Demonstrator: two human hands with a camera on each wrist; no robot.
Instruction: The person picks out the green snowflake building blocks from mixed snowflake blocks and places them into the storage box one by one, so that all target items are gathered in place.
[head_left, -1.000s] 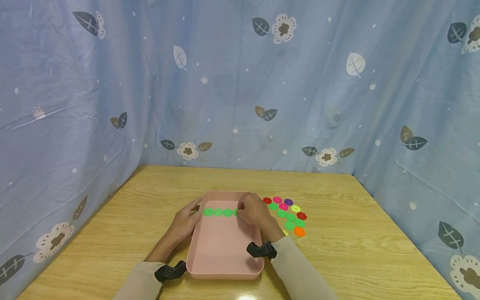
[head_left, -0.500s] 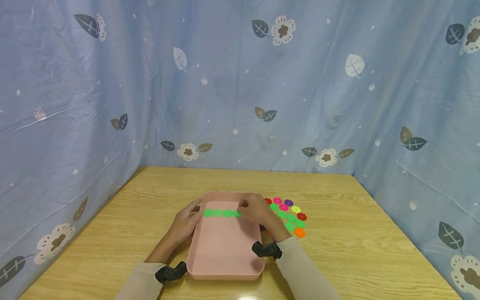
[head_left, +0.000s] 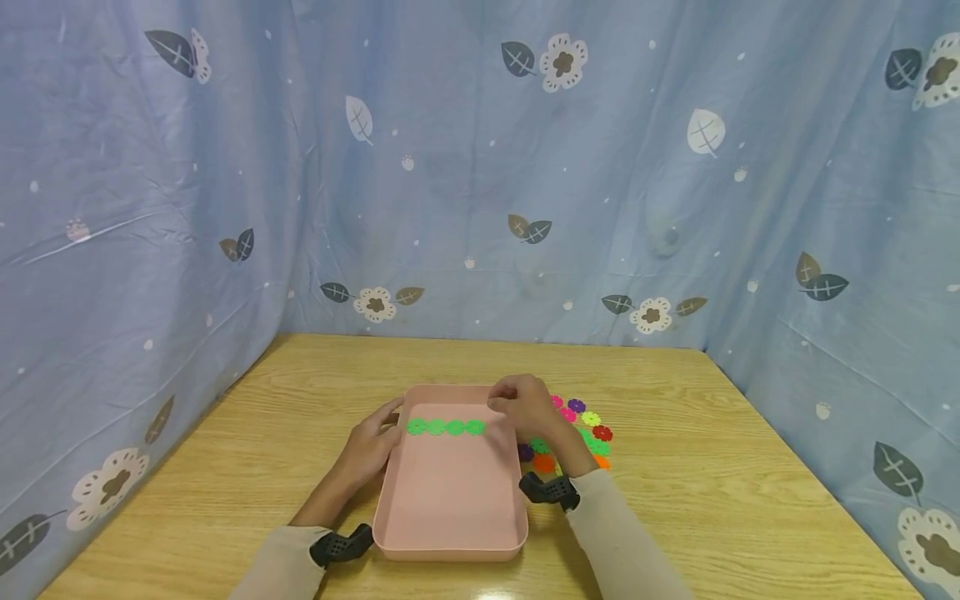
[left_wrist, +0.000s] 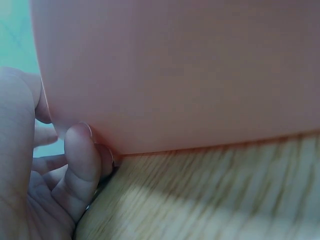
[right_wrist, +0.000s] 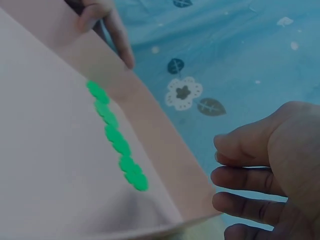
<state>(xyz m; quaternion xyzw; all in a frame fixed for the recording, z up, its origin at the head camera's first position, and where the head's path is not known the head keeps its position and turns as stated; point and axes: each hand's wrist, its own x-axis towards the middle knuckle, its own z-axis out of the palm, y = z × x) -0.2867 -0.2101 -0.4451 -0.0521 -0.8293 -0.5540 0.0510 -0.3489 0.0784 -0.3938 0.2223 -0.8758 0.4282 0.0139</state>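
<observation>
Left grip point(head_left: 368, 443) pinches; right grip point(head_left: 529, 408) hovers, loosely bent.

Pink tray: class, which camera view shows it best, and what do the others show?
The head view: it frames the whole pink tray, though the right hand hides its far right corner. The left wrist view shows only an outer wall, close up; the right wrist view, part of the floor and walls, cut off.
</observation>
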